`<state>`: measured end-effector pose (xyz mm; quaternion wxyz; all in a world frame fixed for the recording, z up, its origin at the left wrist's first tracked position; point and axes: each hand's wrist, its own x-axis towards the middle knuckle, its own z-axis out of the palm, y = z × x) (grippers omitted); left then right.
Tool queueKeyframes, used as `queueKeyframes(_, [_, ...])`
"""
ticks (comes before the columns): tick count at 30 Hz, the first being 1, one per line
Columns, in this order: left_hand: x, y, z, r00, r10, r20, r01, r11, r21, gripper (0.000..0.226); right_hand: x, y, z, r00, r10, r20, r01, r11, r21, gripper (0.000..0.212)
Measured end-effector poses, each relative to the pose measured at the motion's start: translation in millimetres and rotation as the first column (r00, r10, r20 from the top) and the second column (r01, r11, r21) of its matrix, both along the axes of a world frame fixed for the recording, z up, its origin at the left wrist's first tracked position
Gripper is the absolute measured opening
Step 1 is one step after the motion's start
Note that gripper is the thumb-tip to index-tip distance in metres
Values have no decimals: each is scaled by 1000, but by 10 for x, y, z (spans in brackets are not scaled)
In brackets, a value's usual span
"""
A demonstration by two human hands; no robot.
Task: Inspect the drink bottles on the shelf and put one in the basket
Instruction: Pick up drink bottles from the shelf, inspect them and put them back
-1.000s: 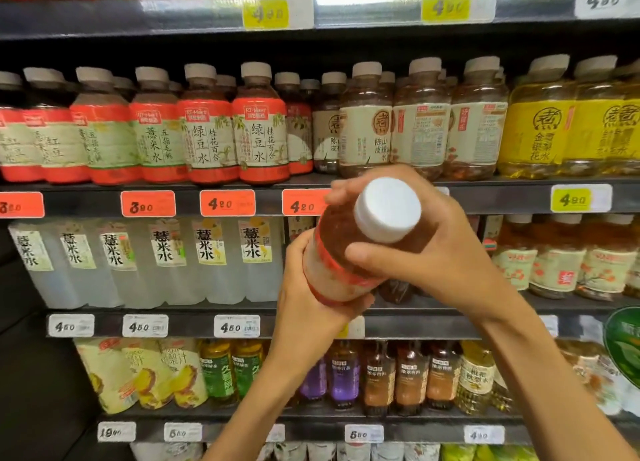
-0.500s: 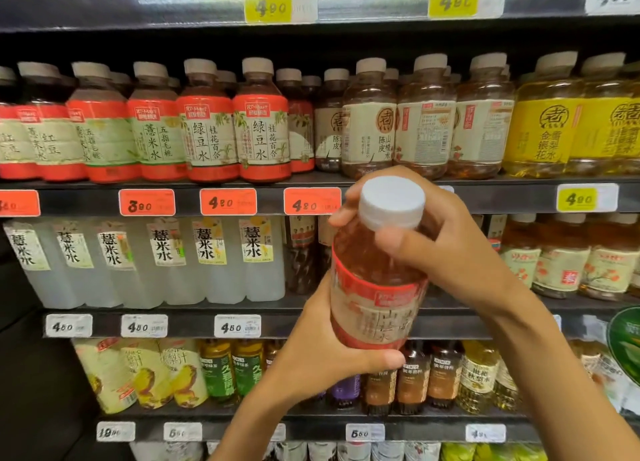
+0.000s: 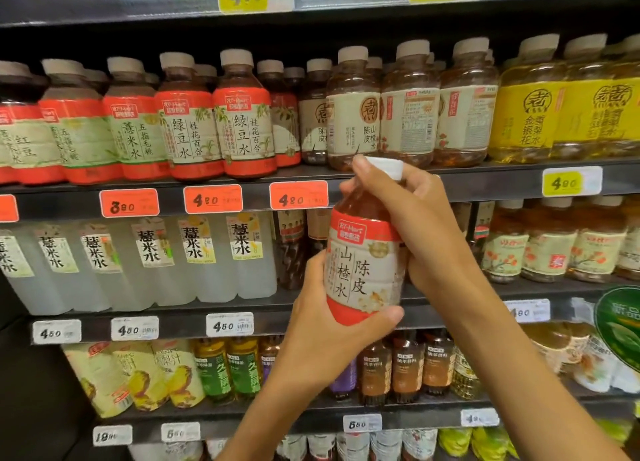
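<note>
Both hands hold the red-and-cream plastic drink bottle (image 3: 362, 266) upright, out past the dark shelf's edge (image 3: 485, 180). Left hand (image 3: 322, 336) cups its bottom; right hand (image 3: 419, 225) wraps its top.

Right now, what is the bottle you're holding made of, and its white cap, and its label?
The bottle looks like clear, glossy plastic: the reddish-brown drink shows through it. The white cap looks like opaque plastic with a ridged edge, though it is partly hidden. The label seems a thin printed wrap, matte cream with red bands, hugging the bottle's ribs; film or paper, I cannot tell.
</note>
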<state>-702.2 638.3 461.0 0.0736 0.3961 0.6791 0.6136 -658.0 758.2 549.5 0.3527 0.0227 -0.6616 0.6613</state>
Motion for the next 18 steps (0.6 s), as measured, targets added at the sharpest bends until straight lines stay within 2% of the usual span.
queueKeyframes(3, [3,2,20,998,-12,69,8,999,54,74,-15,112,51,993,59,98,-65,996,58,30])
queueKeyframes(5, [-3,-79,67,974,-141,175,133,990,56,69,-23,192,97,978,158,136,-166,985,53,37])
queueKeyframes(7, [11,-135,89,890,-300,344,281,954,105,78,-51,227,104,938,321,129,-315,947,-63,39])
queueKeyframes(9, [23,-136,53,773,-383,506,344,923,173,103,-87,221,77,873,483,71,-448,850,-277,39])
queueKeyframes(10, [29,-129,37,723,-405,559,351,913,207,110,-108,223,58,856,514,48,-471,816,-337,37])
queueKeyframes(13, [21,-122,38,634,-453,626,347,891,294,110,-140,261,22,879,471,76,-426,847,-318,26])
queueKeyframes(16, [-40,-151,90,691,-463,555,361,886,290,94,-152,296,16,914,390,113,-349,896,-276,22])
queueKeyframes(18, [-57,-165,128,677,-482,556,363,876,318,78,-186,303,-6,921,357,155,-314,916,-249,21])
